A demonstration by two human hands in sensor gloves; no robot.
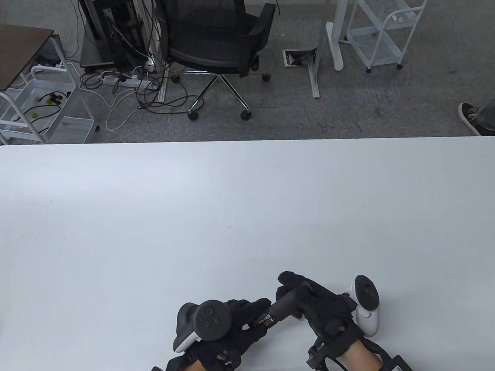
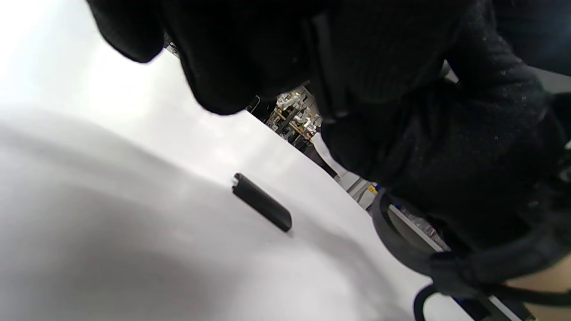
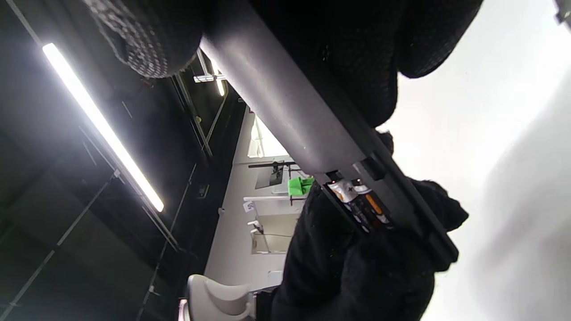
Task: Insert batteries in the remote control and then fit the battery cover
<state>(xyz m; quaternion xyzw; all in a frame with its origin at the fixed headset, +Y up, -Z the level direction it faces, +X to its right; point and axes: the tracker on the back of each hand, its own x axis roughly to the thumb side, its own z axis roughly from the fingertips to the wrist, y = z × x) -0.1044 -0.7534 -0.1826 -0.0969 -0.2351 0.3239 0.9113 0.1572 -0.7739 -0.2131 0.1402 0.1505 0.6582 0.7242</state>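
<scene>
table view shows both gloved hands low over the white surface [image 1: 248, 218], sharing one dark remote control [image 1: 282, 308]. the right hand [image 1: 320, 308] wraps its fingers [image 1: 293, 279] round the far end of the remote. the left hand [image 1: 236, 324] closes its fingers [image 1: 257, 305] about the near end, where the open bay shows the batteries [image 1: 265, 322]. in the right wrist view the batteries [image 3: 363, 207] sit side by side in the bay, uncovered, with the left hand's fingers [image 3: 357, 267] cupped beneath the remote control [image 3: 290, 107]. in the left wrist view the black battery cover [image 2: 262, 208] lies alone on the surface [image 2: 134, 249], apart from both hands.
</scene>
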